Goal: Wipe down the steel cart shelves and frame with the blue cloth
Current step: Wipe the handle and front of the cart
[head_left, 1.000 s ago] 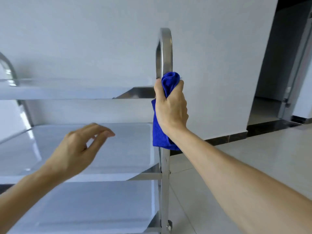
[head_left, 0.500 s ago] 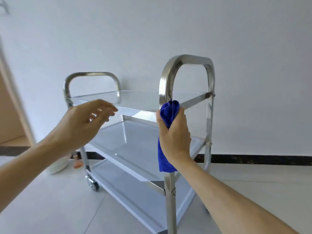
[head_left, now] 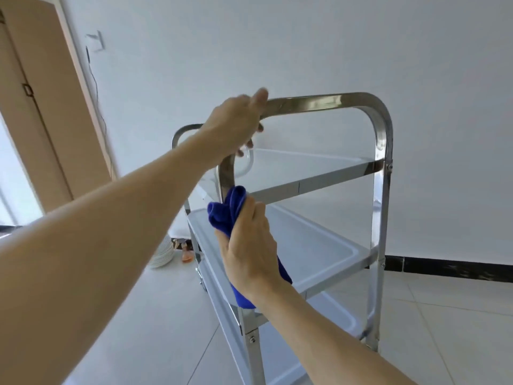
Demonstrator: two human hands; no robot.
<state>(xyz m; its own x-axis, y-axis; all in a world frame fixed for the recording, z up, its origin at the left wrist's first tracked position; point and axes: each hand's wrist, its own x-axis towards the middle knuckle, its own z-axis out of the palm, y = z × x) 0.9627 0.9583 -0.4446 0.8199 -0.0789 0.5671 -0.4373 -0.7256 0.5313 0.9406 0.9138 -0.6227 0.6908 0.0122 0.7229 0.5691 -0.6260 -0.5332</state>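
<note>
A three-shelf steel cart stands in front of me, its near arched handle bar at chest height. My left hand is closed around the left corner of that handle bar. My right hand grips the bunched blue cloth wrapped around the near left upright, just below the top shelf. The cloth's tail hangs below my wrist. The middle shelf and bottom shelf lie bare beneath.
A white wall stands right behind the cart, with a dark skirting strip along the tiled floor. A stack of white plates and a small orange item sit on the floor at left. A tan door stands far left.
My left hand rose from hovering open beside the cart and took hold of the handle bar's corner. My view swung around to the cart's end; the right hand stayed clamped on the upright with the cloth.
</note>
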